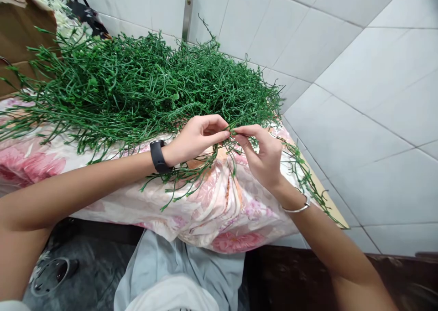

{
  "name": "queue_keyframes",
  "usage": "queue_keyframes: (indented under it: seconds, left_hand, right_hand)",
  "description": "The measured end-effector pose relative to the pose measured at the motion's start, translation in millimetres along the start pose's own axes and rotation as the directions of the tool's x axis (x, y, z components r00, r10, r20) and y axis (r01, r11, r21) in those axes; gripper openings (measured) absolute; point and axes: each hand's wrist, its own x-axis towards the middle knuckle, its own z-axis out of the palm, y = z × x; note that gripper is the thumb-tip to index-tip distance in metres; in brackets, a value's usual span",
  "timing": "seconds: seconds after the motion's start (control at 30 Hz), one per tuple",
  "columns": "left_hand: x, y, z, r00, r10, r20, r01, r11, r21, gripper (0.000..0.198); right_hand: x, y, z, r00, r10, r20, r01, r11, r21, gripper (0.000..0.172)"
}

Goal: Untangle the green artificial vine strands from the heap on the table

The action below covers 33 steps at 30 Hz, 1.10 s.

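Observation:
Both hands meet at the front edge of a large heap of green artificial plant stems [143, 83]. My left hand [196, 140], with a dark watch [159, 156] on its wrist, pinches a thin green stem [232, 131] between thumb and fingertips. From the right, my right hand [262, 153] pinches the same stem with thumb and index finger; a silver bracelet [301, 206] circles that wrist. The fingertips nearly touch, so the exact spot they grip is partly hidden. Below the left hand, a loose sprig of stems [186, 178] lies over the cloth.
A floral cloth [236, 201] covers the table under the heap. Several more stems [308, 178] lie along its right edge. A brown cardboard box [27, 37] and white artificial flowers [66, 21] stand at the back left. White tiled walls [290, 33] close off the back and right.

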Motion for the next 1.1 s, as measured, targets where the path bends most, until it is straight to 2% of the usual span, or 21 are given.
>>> queue_keyframes:
  seconds: [0.13, 0.23, 0.33, 0.43, 0.6, 0.73, 0.93, 1.1]
  left_hand:
    - [-1.6, 0.9, 2.2, 0.999, 0.006, 0.045, -0.008, 0.999, 0.044, 0.012]
    - [-2.0, 2.6, 1.8, 0.997, 0.08, 0.004, -0.08, 0.987, 0.139, 0.009]
    - [-2.1, 4.4, 0.8, 0.994, 0.105, -0.016, -0.102, 0.985, 0.141, 0.01]
    - [-1.8, 5.4, -0.7, 0.995, 0.097, 0.017, -0.098, 0.988, 0.117, 0.011]
    - [-0.1, 3.1, -3.2, 0.987, 0.153, 0.038, -0.158, 0.967, 0.198, 0.003]
    - [0.6, -0.3, -3.0, 0.981, 0.184, 0.065, -0.193, 0.959, 0.209, 0.003]
    - [0.4, -2.1, -2.5, 0.975, 0.199, 0.103, -0.217, 0.954, 0.208, 0.004]
    - [-0.3, -1.5, -0.5, 0.986, 0.139, 0.093, -0.152, 0.976, 0.154, 0.006]
  right_hand:
    - [-0.7, -1.1, 0.1, 1.0, 0.007, -0.001, -0.007, 0.999, 0.031, 0.012]
    - [-0.8, -0.8, 1.3, 1.0, 0.012, -0.013, -0.011, 0.998, 0.063, 0.01]
    - [-0.8, 0.3, 2.8, 0.998, 0.061, -0.019, -0.058, 0.988, 0.14, 0.007]
    - [-0.1, 0.1, 1.7, 0.993, 0.115, 0.019, -0.117, 0.961, 0.252, 0.008]
    - [1.6, -3.7, -1.9, 0.989, 0.098, 0.109, -0.129, 0.934, 0.332, 0.01]
    - [1.0, -6.3, -0.3, 0.989, 0.11, 0.1, -0.131, 0.96, 0.246, 0.018]
    - [2.5, -7.2, -2.8, 0.996, 0.058, 0.074, -0.065, 0.993, 0.098, 0.012]
    - [4.6, -2.7, -5.1, 0.993, 0.05, 0.108, -0.064, 0.988, 0.139, 0.008]
